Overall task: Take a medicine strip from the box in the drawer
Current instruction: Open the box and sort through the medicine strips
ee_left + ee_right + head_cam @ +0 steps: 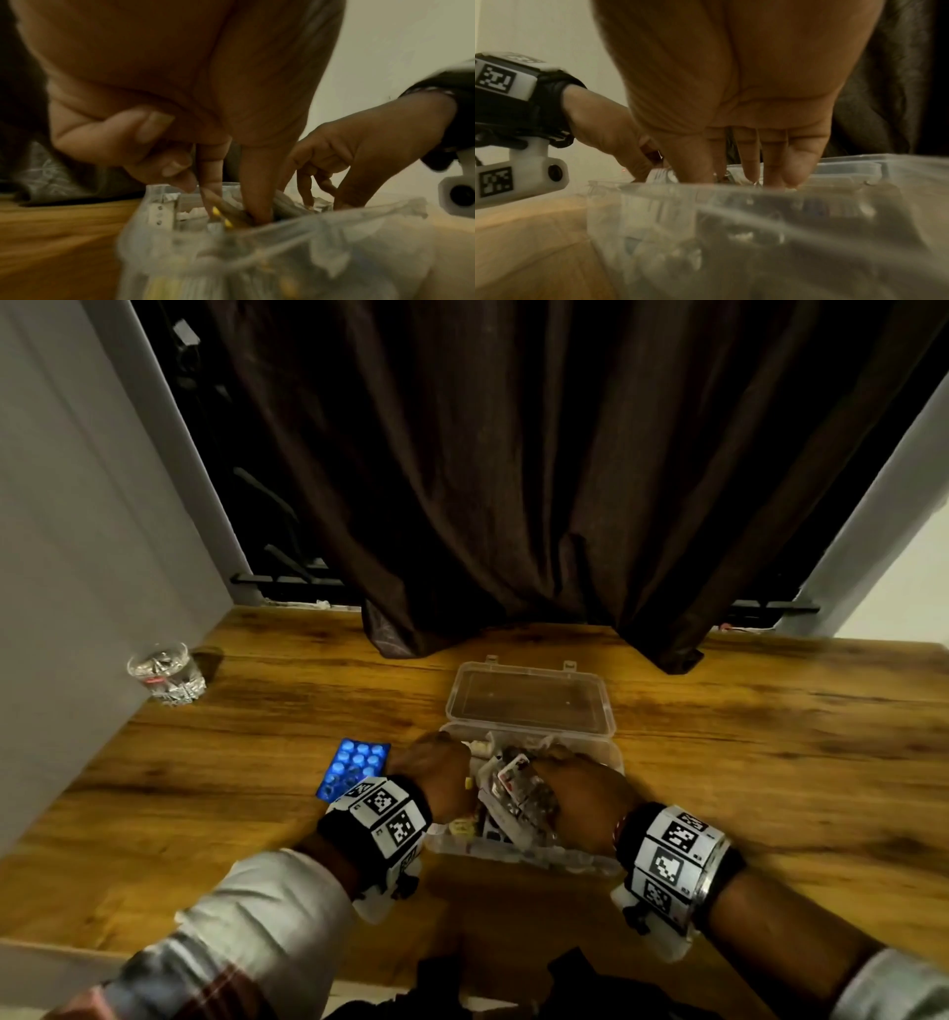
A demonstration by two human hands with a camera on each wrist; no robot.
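Note:
A clear plastic box sits open on the wooden table, its lid lying flat behind it. Several loose medicine strips fill it. My left hand reaches into the box's left side; in the left wrist view its fingers poke straight down among the strips. My right hand is in the right side, and its fingers point straight down past the box's rim. I cannot see either hand holding a strip. A blue strip lies on the table, left of the box.
A cut-glass tumbler stands at the table's far left, by the grey wall. A dark brown curtain hangs behind the box and brushes the tabletop. Bare wood lies to the right of the box.

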